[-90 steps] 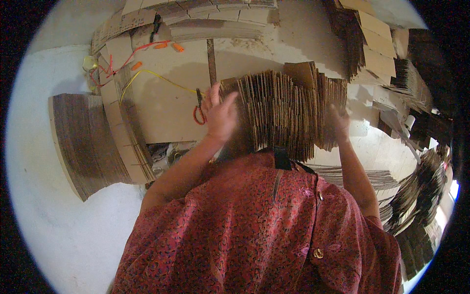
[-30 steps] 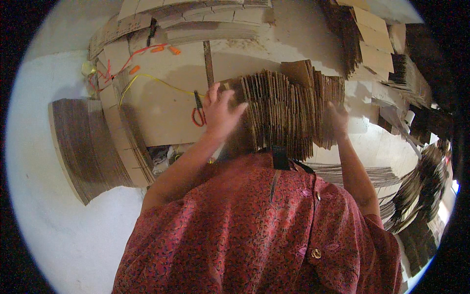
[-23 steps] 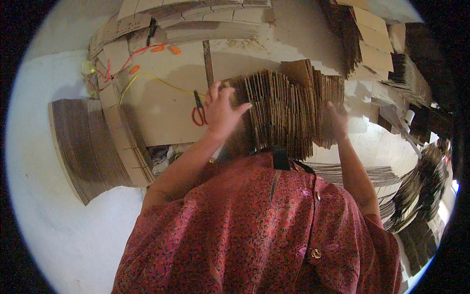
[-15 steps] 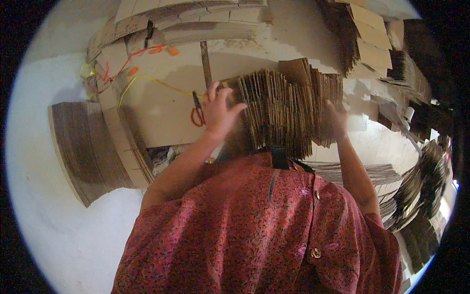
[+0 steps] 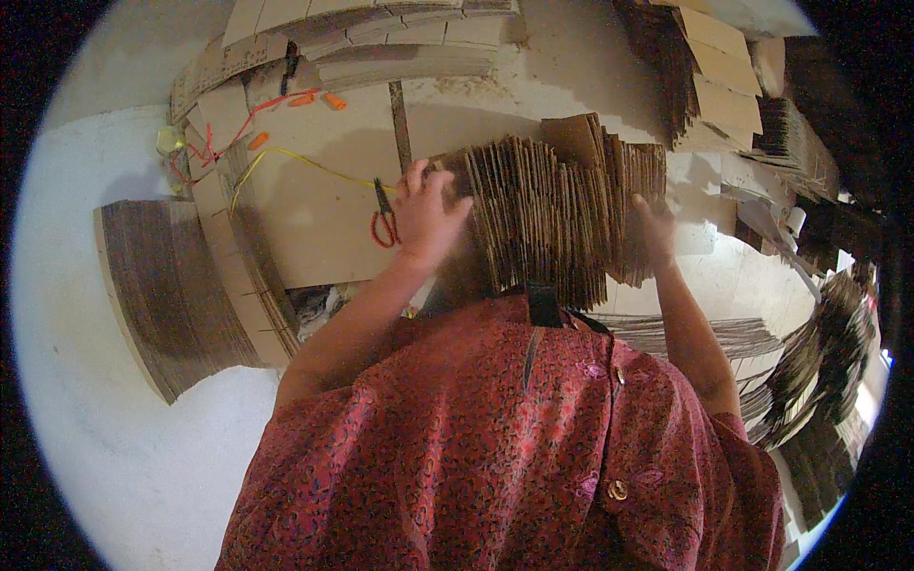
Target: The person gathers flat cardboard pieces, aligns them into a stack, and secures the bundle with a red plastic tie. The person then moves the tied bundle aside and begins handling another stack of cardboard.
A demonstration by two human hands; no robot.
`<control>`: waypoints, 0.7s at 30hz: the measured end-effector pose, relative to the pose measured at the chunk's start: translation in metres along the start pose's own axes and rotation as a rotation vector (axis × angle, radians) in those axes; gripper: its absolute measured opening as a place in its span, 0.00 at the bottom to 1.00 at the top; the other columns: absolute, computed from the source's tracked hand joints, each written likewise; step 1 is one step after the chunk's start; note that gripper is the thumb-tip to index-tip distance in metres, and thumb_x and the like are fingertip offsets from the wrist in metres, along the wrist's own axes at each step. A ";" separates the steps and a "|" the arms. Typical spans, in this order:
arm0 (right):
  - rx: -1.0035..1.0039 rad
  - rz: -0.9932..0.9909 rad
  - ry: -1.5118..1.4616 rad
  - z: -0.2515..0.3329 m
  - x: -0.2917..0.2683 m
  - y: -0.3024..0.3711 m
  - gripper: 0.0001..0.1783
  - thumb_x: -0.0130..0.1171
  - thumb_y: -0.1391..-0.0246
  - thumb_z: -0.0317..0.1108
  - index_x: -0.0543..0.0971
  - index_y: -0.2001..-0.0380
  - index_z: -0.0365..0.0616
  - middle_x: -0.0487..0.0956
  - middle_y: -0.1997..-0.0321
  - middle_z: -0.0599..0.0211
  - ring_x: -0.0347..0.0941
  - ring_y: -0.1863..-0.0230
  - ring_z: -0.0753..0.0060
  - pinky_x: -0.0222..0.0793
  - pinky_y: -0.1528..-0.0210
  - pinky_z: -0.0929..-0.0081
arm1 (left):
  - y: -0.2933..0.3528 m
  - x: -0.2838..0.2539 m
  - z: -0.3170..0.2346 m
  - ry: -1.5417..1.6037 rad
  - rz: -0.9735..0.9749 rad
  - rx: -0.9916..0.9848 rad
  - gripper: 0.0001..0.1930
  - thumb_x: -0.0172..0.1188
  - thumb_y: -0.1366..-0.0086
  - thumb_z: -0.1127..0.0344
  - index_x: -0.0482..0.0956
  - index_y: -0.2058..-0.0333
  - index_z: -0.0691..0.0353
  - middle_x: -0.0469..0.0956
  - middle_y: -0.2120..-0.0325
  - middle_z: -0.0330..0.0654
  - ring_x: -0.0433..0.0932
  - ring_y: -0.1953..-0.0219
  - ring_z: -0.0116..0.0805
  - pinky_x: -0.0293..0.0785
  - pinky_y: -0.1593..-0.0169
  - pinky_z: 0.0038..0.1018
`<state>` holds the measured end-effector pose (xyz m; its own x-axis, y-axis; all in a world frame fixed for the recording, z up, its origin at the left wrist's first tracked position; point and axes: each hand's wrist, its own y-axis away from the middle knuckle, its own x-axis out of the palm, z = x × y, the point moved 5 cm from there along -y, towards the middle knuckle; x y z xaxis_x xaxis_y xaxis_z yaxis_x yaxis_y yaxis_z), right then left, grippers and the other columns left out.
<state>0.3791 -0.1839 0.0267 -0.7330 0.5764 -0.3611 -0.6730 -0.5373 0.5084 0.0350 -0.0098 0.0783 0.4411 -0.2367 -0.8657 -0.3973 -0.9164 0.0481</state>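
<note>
A thick row of brown cardboard sheets [image 5: 538, 214] stands on edge in front of my chest, their upper edges uneven. At its left end is my left hand [image 5: 430, 217], fingers spread and bent, with the thumb pointing toward the sheets. Whether its palm touches them I cannot tell. My right hand [image 5: 655, 230] holds the right end of the row, with its fingers partly hidden. Just left of my left hand lie scissors [image 5: 384, 226] with red-orange handles and dark blades, on a flat cardboard sheet [image 5: 324, 219].
A yellow cord [image 5: 295, 155] and a red cord [image 5: 249, 116] lie at the far left near small orange pieces [image 5: 333, 101]. Cardboard stacks stand at the left [image 5: 171, 295], the back [image 5: 409, 62] and the far right [image 5: 719, 71]. More cardboard bundles [image 5: 824, 352] lean at the right.
My left hand has shifted very slightly, its thumb a little closer to its fingers. The right hand and the cardboard row look unmoved.
</note>
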 end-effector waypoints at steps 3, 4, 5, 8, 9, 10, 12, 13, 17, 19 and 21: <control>0.003 0.021 -0.078 -0.001 0.003 0.000 0.25 0.68 0.60 0.43 0.75 0.63 0.36 0.78 0.67 0.67 0.72 0.70 0.76 0.69 0.67 0.77 | -0.001 0.000 -0.001 -0.007 0.008 -0.011 0.24 0.68 0.58 0.64 0.69 0.62 0.56 0.61 0.49 0.51 0.60 0.48 0.54 0.59 0.47 0.44; 0.004 0.022 -0.090 0.000 0.003 0.001 0.24 0.67 0.59 0.42 0.75 0.63 0.36 0.78 0.67 0.67 0.72 0.70 0.76 0.69 0.67 0.76 | -0.001 0.001 -0.002 -0.007 0.010 -0.014 0.24 0.68 0.59 0.65 0.68 0.62 0.56 0.61 0.50 0.51 0.59 0.48 0.54 0.58 0.47 0.44; 0.005 0.025 -0.105 -0.004 0.003 -0.001 0.24 0.67 0.59 0.42 0.75 0.63 0.36 0.78 0.67 0.67 0.72 0.69 0.76 0.69 0.67 0.76 | 0.000 0.000 -0.002 -0.004 0.008 -0.011 0.24 0.68 0.59 0.66 0.68 0.61 0.56 0.60 0.50 0.51 0.59 0.49 0.54 0.58 0.47 0.44; 0.005 0.024 -0.119 -0.014 0.001 -0.007 0.24 0.67 0.59 0.42 0.75 0.62 0.36 0.78 0.67 0.67 0.72 0.69 0.76 0.69 0.67 0.76 | 0.000 0.002 -0.001 0.019 0.001 -0.004 0.26 0.67 0.60 0.69 0.67 0.59 0.57 0.59 0.49 0.52 0.59 0.48 0.54 0.57 0.46 0.44; 0.001 0.018 -0.104 -0.017 -0.001 -0.009 0.24 0.67 0.59 0.42 0.75 0.62 0.36 0.78 0.67 0.67 0.72 0.69 0.75 0.69 0.67 0.76 | 0.000 0.004 0.000 0.036 -0.003 -0.005 0.27 0.66 0.59 0.70 0.66 0.58 0.57 0.59 0.48 0.52 0.59 0.48 0.55 0.57 0.46 0.44; -0.003 0.013 -0.089 -0.017 -0.002 -0.009 0.24 0.67 0.59 0.42 0.75 0.62 0.36 0.78 0.67 0.66 0.72 0.69 0.75 0.69 0.67 0.76 | 0.000 0.004 0.000 0.051 -0.007 -0.007 0.28 0.66 0.59 0.71 0.65 0.57 0.57 0.58 0.48 0.53 0.58 0.47 0.55 0.56 0.46 0.44; 0.035 0.000 0.028 -0.019 -0.003 -0.012 0.25 0.67 0.59 0.43 0.75 0.63 0.35 0.78 0.67 0.66 0.72 0.69 0.75 0.69 0.67 0.76 | 0.001 0.001 -0.004 0.064 -0.036 0.003 0.31 0.65 0.59 0.72 0.64 0.54 0.56 0.56 0.46 0.53 0.57 0.46 0.55 0.56 0.45 0.44; 0.054 -0.006 0.086 -0.018 -0.004 -0.011 0.25 0.67 0.60 0.43 0.75 0.63 0.35 0.78 0.67 0.66 0.72 0.70 0.75 0.69 0.67 0.76 | 0.002 0.000 -0.005 0.070 -0.050 0.007 0.32 0.65 0.59 0.73 0.63 0.52 0.56 0.55 0.45 0.53 0.56 0.45 0.55 0.55 0.44 0.44; 0.002 0.002 0.065 -0.004 0.003 0.000 0.20 0.60 0.53 0.44 0.75 0.64 0.40 0.76 0.73 0.67 0.70 0.71 0.77 0.66 0.68 0.76 | 0.004 0.002 -0.001 0.080 -0.048 0.023 0.32 0.63 0.57 0.68 0.64 0.50 0.55 0.53 0.44 0.49 0.55 0.44 0.55 0.54 0.44 0.45; -0.033 -0.004 0.102 0.008 0.003 0.007 0.23 0.59 0.53 0.47 0.75 0.62 0.38 0.77 0.71 0.65 0.70 0.69 0.74 0.67 0.66 0.74 | 0.004 0.002 -0.002 0.071 -0.054 0.042 0.32 0.63 0.57 0.68 0.63 0.50 0.55 0.54 0.44 0.50 0.54 0.44 0.54 0.54 0.44 0.45; -0.026 -0.006 0.134 0.006 -0.001 0.002 0.24 0.64 0.57 0.45 0.75 0.62 0.37 0.77 0.70 0.67 0.71 0.71 0.76 0.68 0.67 0.76 | 0.002 0.006 -0.003 0.093 -0.030 0.036 0.32 0.63 0.58 0.69 0.63 0.50 0.54 0.54 0.44 0.50 0.54 0.44 0.54 0.54 0.44 0.45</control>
<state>0.3789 -0.1816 0.0328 -0.7347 0.4934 -0.4656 -0.6782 -0.5510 0.4862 0.0389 -0.0143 0.0745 0.5252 -0.2393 -0.8166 -0.4105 -0.9118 0.0032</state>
